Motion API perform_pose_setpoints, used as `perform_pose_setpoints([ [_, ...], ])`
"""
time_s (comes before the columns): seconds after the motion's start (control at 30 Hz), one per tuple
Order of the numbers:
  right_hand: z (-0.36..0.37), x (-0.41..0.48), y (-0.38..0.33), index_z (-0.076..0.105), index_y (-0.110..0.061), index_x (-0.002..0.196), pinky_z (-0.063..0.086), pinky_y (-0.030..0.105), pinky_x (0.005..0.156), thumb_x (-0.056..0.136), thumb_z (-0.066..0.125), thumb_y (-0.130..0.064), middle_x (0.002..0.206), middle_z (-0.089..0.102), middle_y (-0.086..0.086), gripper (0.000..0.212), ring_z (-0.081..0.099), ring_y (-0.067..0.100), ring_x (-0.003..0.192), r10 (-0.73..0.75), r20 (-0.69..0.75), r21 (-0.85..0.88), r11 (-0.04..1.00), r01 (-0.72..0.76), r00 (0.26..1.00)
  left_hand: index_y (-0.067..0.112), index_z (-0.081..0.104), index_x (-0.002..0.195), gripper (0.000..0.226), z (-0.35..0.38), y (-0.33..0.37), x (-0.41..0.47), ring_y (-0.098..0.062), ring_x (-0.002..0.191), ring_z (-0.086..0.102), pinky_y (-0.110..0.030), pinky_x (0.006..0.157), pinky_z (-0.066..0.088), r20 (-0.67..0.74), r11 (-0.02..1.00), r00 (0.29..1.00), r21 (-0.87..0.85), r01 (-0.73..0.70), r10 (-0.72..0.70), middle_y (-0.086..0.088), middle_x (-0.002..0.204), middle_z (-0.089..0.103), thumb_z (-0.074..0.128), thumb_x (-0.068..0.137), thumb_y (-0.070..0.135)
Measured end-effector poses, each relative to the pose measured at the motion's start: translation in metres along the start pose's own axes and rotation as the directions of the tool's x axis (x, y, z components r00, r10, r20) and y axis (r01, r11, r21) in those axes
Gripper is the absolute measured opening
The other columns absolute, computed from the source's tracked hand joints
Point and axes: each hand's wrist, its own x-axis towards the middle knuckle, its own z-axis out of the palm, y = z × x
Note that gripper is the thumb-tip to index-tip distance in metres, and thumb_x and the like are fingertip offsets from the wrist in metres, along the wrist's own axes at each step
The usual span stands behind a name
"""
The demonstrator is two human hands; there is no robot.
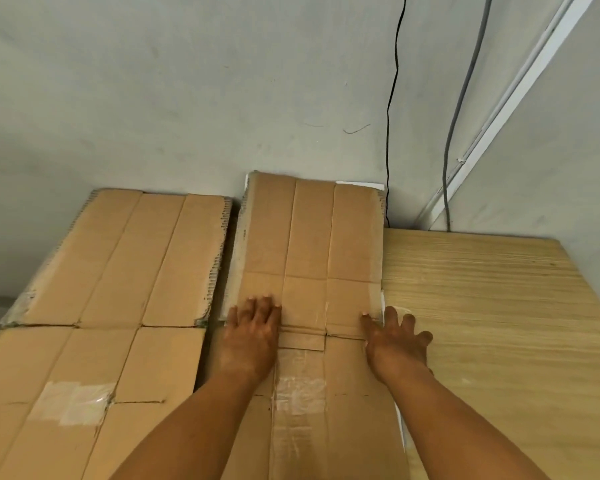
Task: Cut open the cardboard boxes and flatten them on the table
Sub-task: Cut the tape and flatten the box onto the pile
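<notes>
Pale wood counter (pixel 499 306) against a grey wall (pixel 187 98), cables (pixel 392 98) near the corner. The flattened box (pixel 312 244) lies mid-counter, its long axis running from me to the wall. My left grip (pixel 253 327) and right grip (pixel 395 337) lie released, flat on it.

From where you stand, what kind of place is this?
Probably a plain workroom or storeroom: bare grey wall with loose black cable, light wooden table, flattened brown cardboard boxes.
</notes>
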Motion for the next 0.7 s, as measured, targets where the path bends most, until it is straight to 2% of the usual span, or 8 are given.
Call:
perform_pose_setpoints([
  [0.07,-0.005,-0.003,-0.002,0.015,-0.030,0.157,0.023,0.063,0.110,0.100,0.044,-0.040,0.164,-0.003,0.008,0.065,0.003,0.041,0.146,-0.035,-0.003,-0.003,0.999,0.035,0.999,0.025,0.006,0.160,0.057,0.001,0.001,-0.001,-0.030,0.155,-0.002,-0.052,0.124,0.005,0.100,0.998,0.995,-0.055,-0.012,0.017,-0.002,0.169,0.000,0.028,0.108,0.025],
  [0.13,-0.004,-0.007,-0.004,0.018,-0.023,0.156,0.025,0.060,0.111,0.094,0.045,-0.060,0.165,0.002,0.004,0.078,0.014,0.036,0.146,-0.082,0.016,0.049,0.995,0.081,0.997,0.025,0.011,0.160,0.055,-0.004,0.001,0.000,-0.028,0.155,0.003,-0.049,0.124,0.010,0.126,0.997,0.991,-0.069,-0.030,0.038,-0.001,0.169,0.003,0.027,0.108,0.028],
  [0.2,0.000,-0.012,-0.005,0.016,-0.023,0.155,0.025,0.061,0.110,0.088,0.047,-0.070,0.164,0.007,0.003,0.088,0.025,0.033,0.143,-0.102,0.044,0.071,0.993,0.099,0.994,0.023,0.013,0.160,0.059,-0.012,0.000,0.000,-0.027,0.155,0.006,-0.046,0.124,0.015,0.178,0.997,0.982,-0.063,-0.045,0.055,-0.002,0.169,0.004,0.033,0.106,0.035],
  [0.33,0.002,-0.016,-0.005,0.006,-0.033,0.157,0.016,0.069,0.111,0.089,0.045,-0.072,0.166,0.002,0.003,0.087,0.021,0.035,0.145,-0.087,0.085,0.018,0.996,0.086,0.993,0.019,0.002,0.161,0.113,-0.025,0.003,-0.003,-0.029,0.155,-0.003,-0.048,0.124,0.018,0.384,0.998,0.921,-0.008,-0.064,0.062,-0.002,0.168,-0.009,0.070,0.082,0.062],
  [0.43,-0.004,-0.018,-0.009,0.009,-0.034,0.157,0.013,0.070,0.111,0.091,0.044,-0.069,0.165,0.007,0.005,0.083,0.018,0.036,0.146,-0.081,0.073,-0.010,0.997,0.082,0.994,0.017,0.000,0.161,0.122,-0.029,0.010,-0.006,-0.031,0.155,-0.004,-0.050,0.122,0.022,0.378,0.999,0.926,0.018,-0.033,0.023,-0.004,0.168,-0.011,0.077,0.077,0.059],
  [0.53,0.013,-0.034,-0.013,0.010,-0.038,0.156,0.021,0.063,0.113,0.096,0.042,-0.062,0.163,0.010,0.006,0.073,0.019,0.037,0.144,-0.166,0.007,0.059,0.984,0.165,0.986,0.019,-0.001,0.161,0.116,-0.022,0.010,-0.016,-0.031,0.155,-0.005,-0.048,0.123,0.018,0.369,1.000,0.929,0.002,-0.020,0.018,-0.004,0.168,-0.012,0.073,0.081,0.059],
  [0.63,0.032,-0.053,-0.007,-0.004,-0.042,0.157,0.020,0.062,0.114,0.083,0.047,-0.077,0.165,-0.004,0.003,0.096,0.008,0.037,0.148,-0.206,0.065,0.072,0.977,0.201,0.976,0.020,-0.002,0.161,0.114,-0.012,0.010,-0.033,-0.031,0.155,-0.006,-0.049,0.124,0.017,0.382,1.000,0.924,0.005,-0.012,0.009,-0.004,0.168,-0.013,0.070,0.083,0.062],
  [0.7,0.031,-0.059,-0.004,-0.004,-0.042,0.156,0.015,0.065,0.114,0.076,0.054,-0.080,0.165,-0.001,0.003,0.105,0.010,0.038,0.148,-0.205,0.090,0.044,0.979,0.201,0.975,0.020,0.005,0.160,0.112,-0.013,0.018,-0.044,-0.033,0.154,0.003,-0.053,0.120,0.025,0.374,0.999,0.927,0.039,0.001,-0.016,-0.005,0.168,-0.004,0.071,0.080,0.063],
])
